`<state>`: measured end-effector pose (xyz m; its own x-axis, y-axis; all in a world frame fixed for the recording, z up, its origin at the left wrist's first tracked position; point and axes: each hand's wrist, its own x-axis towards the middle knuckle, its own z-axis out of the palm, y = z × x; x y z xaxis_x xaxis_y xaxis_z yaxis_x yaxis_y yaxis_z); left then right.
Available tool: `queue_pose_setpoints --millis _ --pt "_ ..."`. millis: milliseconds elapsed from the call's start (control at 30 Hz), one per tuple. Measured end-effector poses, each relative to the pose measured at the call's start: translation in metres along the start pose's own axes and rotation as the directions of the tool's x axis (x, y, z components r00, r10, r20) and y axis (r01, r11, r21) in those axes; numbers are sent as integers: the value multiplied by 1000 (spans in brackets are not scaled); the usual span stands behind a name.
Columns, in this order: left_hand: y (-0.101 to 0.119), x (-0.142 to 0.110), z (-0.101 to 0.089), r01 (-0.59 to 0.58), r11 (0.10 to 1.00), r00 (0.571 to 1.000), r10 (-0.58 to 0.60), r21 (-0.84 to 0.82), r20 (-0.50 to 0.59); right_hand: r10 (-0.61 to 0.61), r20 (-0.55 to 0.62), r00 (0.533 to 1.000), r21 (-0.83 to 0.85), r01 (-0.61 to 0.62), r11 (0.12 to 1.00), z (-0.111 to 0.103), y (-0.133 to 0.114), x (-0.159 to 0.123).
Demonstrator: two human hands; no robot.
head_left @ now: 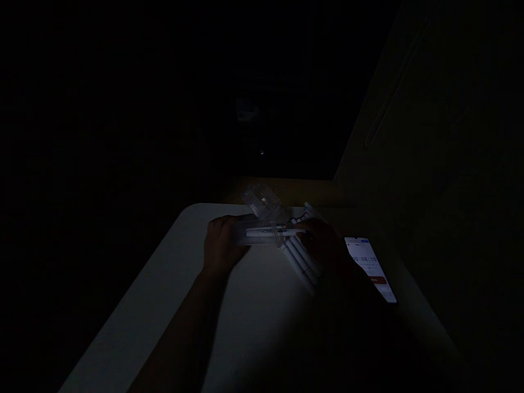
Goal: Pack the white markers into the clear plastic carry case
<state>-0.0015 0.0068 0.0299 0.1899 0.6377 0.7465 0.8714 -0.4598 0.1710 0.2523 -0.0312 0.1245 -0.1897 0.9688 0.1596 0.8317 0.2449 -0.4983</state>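
Observation:
In very dim light, my left hand (pixel 221 240) is wrapped round the left end of a clear plastic case (pixel 241 233) that lies sideways, its lid (pixel 261 201) tipped open. My right hand (pixel 321 237) is closed on the right end of a white marker pen (pixel 270 233), whose other end lies in the case's mouth. Several more white marker pens (pixel 301 259) lie side by side on the table, partly under my right hand. The fingertips of my right hand are mostly lost in shadow.
A lit phone (pixel 370 267) showing a timer lies right of my right forearm. The white table (pixel 164 273) has a rounded far left corner. A wall (pixel 442 164) rises along the right side, with a cord (pixel 393 93) hanging on it.

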Motion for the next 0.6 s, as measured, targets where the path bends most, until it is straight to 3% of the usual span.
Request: queue_pose_setpoints --millis 600 --pt "11 7 0 28 1000 999 -29 10 17 1 47 999 18 -2 1000 11 -3 2"
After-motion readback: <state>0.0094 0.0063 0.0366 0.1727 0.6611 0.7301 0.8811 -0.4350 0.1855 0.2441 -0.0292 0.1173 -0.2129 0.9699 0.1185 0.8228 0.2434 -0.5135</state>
